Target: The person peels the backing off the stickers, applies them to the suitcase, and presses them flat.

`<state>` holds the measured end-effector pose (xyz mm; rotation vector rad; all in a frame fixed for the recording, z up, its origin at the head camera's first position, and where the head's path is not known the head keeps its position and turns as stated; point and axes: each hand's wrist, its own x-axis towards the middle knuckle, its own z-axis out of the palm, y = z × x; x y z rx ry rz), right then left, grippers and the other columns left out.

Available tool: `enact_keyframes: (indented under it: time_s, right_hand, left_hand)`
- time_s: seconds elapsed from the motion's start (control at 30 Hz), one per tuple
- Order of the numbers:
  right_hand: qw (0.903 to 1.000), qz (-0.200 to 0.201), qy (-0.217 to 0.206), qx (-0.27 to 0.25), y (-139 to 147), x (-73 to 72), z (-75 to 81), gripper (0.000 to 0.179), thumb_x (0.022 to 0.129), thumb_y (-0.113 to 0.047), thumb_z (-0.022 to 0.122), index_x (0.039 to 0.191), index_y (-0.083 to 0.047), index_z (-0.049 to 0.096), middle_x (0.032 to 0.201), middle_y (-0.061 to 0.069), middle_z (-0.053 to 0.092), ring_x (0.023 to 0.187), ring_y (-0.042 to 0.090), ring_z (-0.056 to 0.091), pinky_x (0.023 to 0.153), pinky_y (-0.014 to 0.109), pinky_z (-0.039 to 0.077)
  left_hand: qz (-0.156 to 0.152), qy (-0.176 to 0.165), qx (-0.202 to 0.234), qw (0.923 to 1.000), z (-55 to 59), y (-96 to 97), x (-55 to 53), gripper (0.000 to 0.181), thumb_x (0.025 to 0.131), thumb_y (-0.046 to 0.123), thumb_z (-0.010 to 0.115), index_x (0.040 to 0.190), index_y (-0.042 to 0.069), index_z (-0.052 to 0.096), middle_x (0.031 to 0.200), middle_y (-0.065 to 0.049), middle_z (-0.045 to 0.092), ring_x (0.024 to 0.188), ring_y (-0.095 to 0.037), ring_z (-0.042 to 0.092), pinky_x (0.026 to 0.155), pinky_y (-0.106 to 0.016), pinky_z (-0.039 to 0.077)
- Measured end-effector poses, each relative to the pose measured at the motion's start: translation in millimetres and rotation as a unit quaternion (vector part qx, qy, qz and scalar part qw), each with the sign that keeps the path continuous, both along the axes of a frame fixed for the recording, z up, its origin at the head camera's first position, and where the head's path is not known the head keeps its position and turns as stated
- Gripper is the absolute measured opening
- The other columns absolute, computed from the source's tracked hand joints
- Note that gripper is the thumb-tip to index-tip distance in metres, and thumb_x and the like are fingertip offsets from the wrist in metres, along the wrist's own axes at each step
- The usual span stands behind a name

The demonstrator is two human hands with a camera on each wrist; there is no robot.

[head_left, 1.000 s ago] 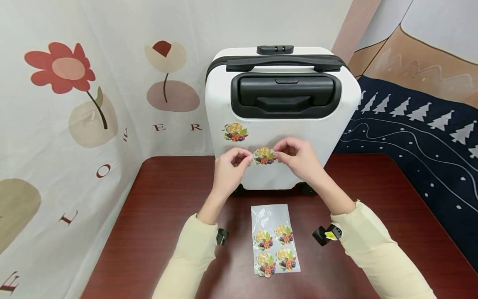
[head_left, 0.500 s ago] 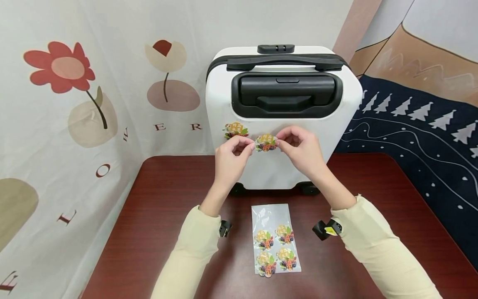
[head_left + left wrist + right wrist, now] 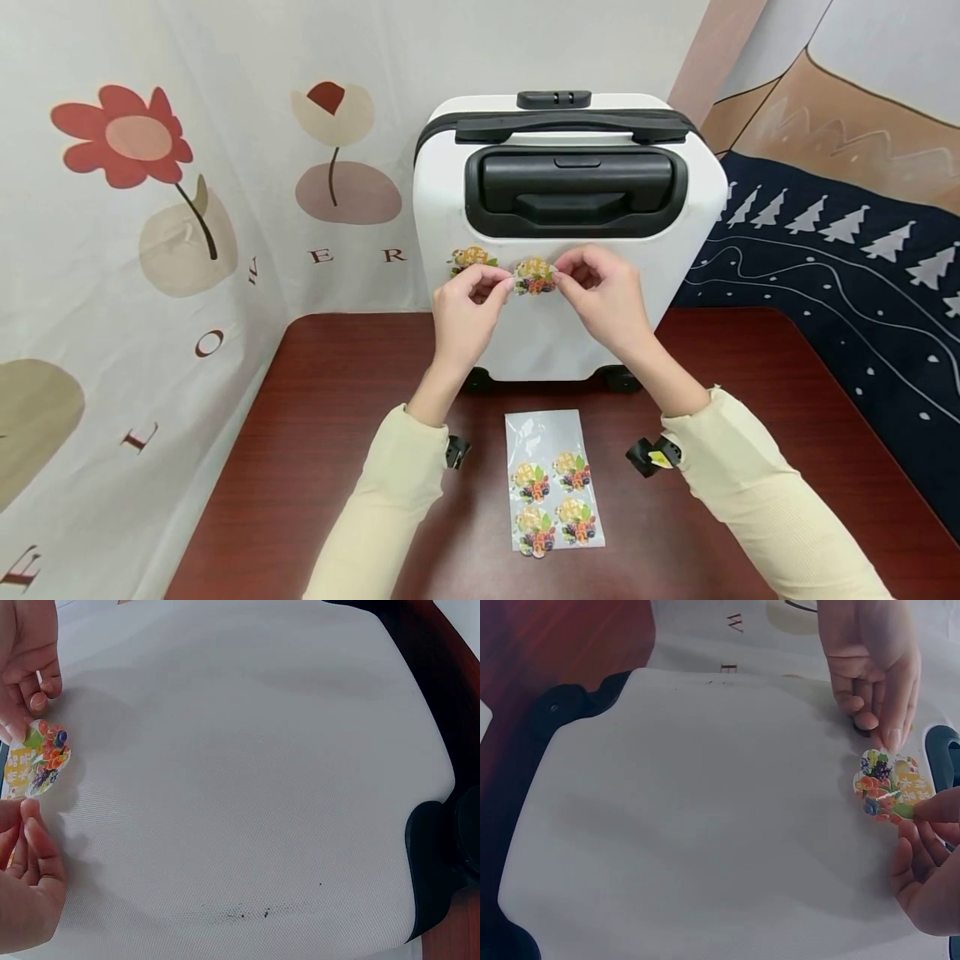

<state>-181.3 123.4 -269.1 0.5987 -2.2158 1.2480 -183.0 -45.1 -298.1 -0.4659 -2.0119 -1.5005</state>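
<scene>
Here's the fruit sticker (image 3: 535,276), stretched between your two hands in front of the white suitcase (image 3: 558,337), just below its telescopic handle (image 3: 576,183). Your left hand (image 3: 467,312) pinches one edge between thumb and forefinger; your right hand (image 3: 606,296) has the opposite edge clamped the same way. Whether its back touches the shell, you can't tell from here. This looks like the lining-up step, level with the applied sticker (image 3: 470,254) on the left, which your left hand partly covers. The next move probably calls for keeping both edges even, laying the middle down flat, then smoothing outward as the pinches let go; a crease seems the likeliest slip.

Below, the glossy backing sheet (image 3: 536,429) lies on the red-brown table (image 3: 337,417), carrying four more stickers (image 3: 574,522), the lower-left one overhanging its edge. Now the writing: pale characters sit on each yellow patch, too small to read surely. Behind, the wall hanging's letters (image 3: 320,256) spell FLOWER. No brand shows on the suitcase.
</scene>
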Motion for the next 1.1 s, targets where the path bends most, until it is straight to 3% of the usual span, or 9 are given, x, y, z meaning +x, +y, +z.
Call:
enact_keyframes:
  time_s: [0.4, 0.63, 0.9, 1.1]
  right_hand:
    - [0.9974, -0.014, 0.068, 0.020, -2, -1.7, -1.0, 0.004, 0.079, 0.004, 0.064, 0.083, 0.003, 0.063, 0.076, 0.012, 0.059, 0.063, 0.014, 0.050, 0.057, 0.015, 0.040]
    - [0.9896, -0.029, 0.130, 0.054, -4, -4.8, -6.4, 0.005, 0.078, 0.004, 0.065, 0.082, 0.004, 0.062, 0.076, 0.013, 0.058, 0.063, 0.017, 0.051, 0.056, 0.022, 0.042]
    - [0.9769, -0.027, 0.192, 0.091, -3, -8.5, -11.2, 0.006, 0.079, 0.008, 0.062, 0.084, 0.004, 0.060, 0.078, 0.014, 0.056, 0.064, 0.020, 0.049, 0.055, 0.026, 0.041]
    - [0.9706, -0.025, 0.217, 0.101, -3, -11.1, -11.8, 0.005, 0.081, 0.007, 0.061, 0.085, 0.005, 0.059, 0.078, 0.014, 0.056, 0.063, 0.019, 0.049, 0.054, 0.027, 0.042]
  left_hand:
    - [0.040, 0.056, -0.040, 0.9968, 5.4, 1.7, -1.3, 0.008, 0.082, 0.008, 0.068, 0.083, 0.000, 0.069, 0.068, -0.007, 0.063, 0.055, -0.012, 0.054, 0.053, -0.023, 0.046]
    - [0.061, 0.083, -0.072, 0.9920, 6.5, 2.3, -2.5, 0.008, 0.081, 0.008, 0.068, 0.083, 0.000, 0.070, 0.075, -0.008, 0.065, 0.058, -0.013, 0.053, 0.055, -0.023, 0.045]
    - [0.087, 0.140, -0.115, 0.9796, 4.2, 3.4, -6.3, 0.006, 0.082, 0.006, 0.067, 0.082, 0.001, 0.070, 0.073, -0.007, 0.063, 0.060, -0.013, 0.054, 0.056, -0.023, 0.045]
    - [0.111, 0.156, -0.129, 0.9730, 4.8, 5.0, -6.3, 0.007, 0.083, 0.007, 0.066, 0.083, 0.001, 0.070, 0.072, -0.007, 0.062, 0.061, -0.014, 0.054, 0.056, -0.024, 0.045]
